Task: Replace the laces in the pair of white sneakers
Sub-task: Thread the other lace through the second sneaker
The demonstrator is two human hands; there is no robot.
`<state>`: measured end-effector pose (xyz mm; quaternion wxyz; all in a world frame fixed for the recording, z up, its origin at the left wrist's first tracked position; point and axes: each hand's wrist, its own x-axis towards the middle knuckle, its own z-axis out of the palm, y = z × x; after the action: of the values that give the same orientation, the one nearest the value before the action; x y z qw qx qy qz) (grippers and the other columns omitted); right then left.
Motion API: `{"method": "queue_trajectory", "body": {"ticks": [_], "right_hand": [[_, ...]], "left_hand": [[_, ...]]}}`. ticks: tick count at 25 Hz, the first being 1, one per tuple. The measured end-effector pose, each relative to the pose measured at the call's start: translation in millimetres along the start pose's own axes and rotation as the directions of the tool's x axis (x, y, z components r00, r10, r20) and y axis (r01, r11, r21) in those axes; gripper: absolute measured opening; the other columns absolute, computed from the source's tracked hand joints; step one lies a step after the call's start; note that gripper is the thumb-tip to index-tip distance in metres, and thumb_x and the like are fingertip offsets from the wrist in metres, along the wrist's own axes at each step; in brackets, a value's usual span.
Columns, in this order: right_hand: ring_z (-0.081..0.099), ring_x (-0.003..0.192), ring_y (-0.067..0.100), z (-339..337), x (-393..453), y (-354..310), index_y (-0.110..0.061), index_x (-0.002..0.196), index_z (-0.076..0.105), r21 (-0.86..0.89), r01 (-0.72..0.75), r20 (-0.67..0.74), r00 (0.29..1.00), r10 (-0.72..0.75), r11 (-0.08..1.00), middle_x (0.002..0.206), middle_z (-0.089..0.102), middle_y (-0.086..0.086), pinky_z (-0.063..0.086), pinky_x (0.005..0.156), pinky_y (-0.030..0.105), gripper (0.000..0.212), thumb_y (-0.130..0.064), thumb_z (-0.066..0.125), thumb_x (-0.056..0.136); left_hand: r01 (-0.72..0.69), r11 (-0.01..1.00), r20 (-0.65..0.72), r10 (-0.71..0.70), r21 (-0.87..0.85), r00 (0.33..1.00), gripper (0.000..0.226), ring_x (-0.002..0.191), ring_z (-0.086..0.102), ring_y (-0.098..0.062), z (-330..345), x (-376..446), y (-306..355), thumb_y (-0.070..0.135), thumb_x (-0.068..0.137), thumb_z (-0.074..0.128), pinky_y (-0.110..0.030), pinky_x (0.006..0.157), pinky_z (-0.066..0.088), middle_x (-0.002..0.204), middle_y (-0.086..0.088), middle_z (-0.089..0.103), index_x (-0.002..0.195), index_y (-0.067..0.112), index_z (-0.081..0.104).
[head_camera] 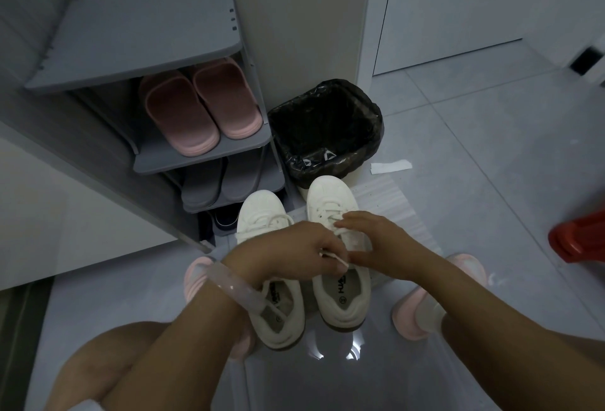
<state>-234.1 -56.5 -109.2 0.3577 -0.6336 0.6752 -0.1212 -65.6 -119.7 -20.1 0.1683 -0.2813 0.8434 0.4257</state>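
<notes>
From the head view, the left hand pinches a lace end over the right sneaker on the floor while the right hand fingers rest loosely on its eyelets; pull gently, steadying the tongue.

1. Two white sneakers, the left sneaker and the right sneaker, stand side by side on the floor.
2. The left hand pinches a white lace over the right sneaker.
3. The right hand touches the lacing.
4. A black-lined bin stands beyond them.
</notes>
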Motion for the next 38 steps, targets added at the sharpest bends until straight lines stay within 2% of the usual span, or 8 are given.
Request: {"method": "queue_trajectory", "body": {"ticks": [8,12,15,18,23,27,33,38], "right_hand": [[0.031,0.135,0.015,0,-4,-7,-0.032,0.136,0.042,-0.001,0.018,-0.022,1.0,-0.018,1.0,0.146,0.034,-0.007,0.03,0.11,0.041,0.061,-0.038,0.067,0.08],[0.058,0.098,0.007,-13,-15,-35,-0.033,0.094,0.065,0.245,0.22,-0.094,0.975,-0.203,0.944,0.103,0.065,-0.009,0.047,0.091,0.031,0.011,-0.033,0.062,0.084],[0.062,0.062,0.012,-41,-21,-54,-0.016,0.071,0.062,0.66,0.151,-0.26,0.965,0.035,0.736,0.062,0.063,0.001,0.052,0.072,0.027,0.028,-0.021,0.047,0.095],[0.047,0.045,0.011,-77,-21,-43,-0.012,0.077,0.058,0.879,0.203,-0.4,0.806,0.437,0.431,0.043,0.043,-0.005,0.049,0.066,0.026,0.023,-0.015,0.045,0.096],[0.056,0.06,0.019,-88,-20,-2,0.001,0.082,0.064,0.269,-0.536,-0.166,0.792,0.587,0.8,0.067,0.06,0.007,0.049,0.07,0.031,0.028,-0.023,0.053,0.091],[0.058,0.096,0.025,-74,-22,-3,-0.008,0.108,0.057,-0.355,-0.568,-0.093,0.812,0.576,0.742,0.112,0.06,0.01,0.043,0.073,0.028,0.034,-0.036,0.056,0.088],[0.054,0.11,0.017,-33,-17,-60,-0.018,0.125,0.054,0.016,0.1,0.01,0.995,-0.1,0.995,0.124,0.059,0.001,0.039,0.088,0.022,0.04,-0.021,0.063,0.086],[0.063,0.076,0.019,-36,-7,-63,-0.02,0.081,0.062,0.467,0.068,-0.316,0.944,0.094,0.882,0.074,0.065,0.004,0.051,0.077,0.033,0.011,-0.012,0.06,0.087]], "left_hand": [[-0.068,0.99,0.253,0.098,-0.122,0.963,0.016,0.073,0.052,-0.005,-13,-16,6,0.023,0.09,0.057,-0.024,0.074,0.043,0.079,0.004,0.061,0.094,0.013,0.069],[-0.103,0.973,-0.243,0.051,-0.207,0.969,0.019,0.077,0.057,-0.004,-15,-7,4,0.024,0.091,0.055,-0.021,0.075,0.044,0.084,0.004,0.063,0.102,0.013,0.067],[0.062,0.972,-0.554,-0.18,-0.225,0.813,0.043,0.116,0.047,-0.014,-15,1,-7,0.021,0.093,0.05,-0.031,0.099,0.038,0.12,-0.001,0.05,0.135,0.022,0.042],[0.336,0.942,-0.445,-0.309,-0.02,0.84,0.051,0.126,0.041,-0.026,-1,9,-18,0.012,0.092,0.044,-0.037,0.104,0.035,0.137,-0.01,0.042,0.14,0.018,0.031],[0.359,0.917,-0.238,-0.314,0.175,0.919,0.028,0.101,0.054,-0.032,31,23,-22,0.014,0.092,0.039,-0.04,0.093,0.033,0.105,-0.009,0.06,0.119,0.009,0.036],[0.323,0.946,-0.123,-0.317,0.033,0.94,0.019,0.091,0.054,-0.024,15,12,-16,0.022,0.092,0.046,-0.032,0.074,0.038,0.098,-0.008,0.057,0.106,0.009,0.046],[0.038,0.999,-0.468,-0.016,0.037,0.884,0.015,0.074,0.046,-0.001,-18,-7,-11,0.01,0.087,0.052,-0.013,0.065,0.036,0.087,0.006,0.054,0.095,0.019,0.062],[0.096,0.995,-0.449,-0.097,-0.025,0.888,0.014,0.074,0.058,-0.007,-29,-22,-20,0.019,0.091,0.054,-0.021,0.066,0.046,0.082,0.004,0.065,0.097,0.018,0.066]]}}
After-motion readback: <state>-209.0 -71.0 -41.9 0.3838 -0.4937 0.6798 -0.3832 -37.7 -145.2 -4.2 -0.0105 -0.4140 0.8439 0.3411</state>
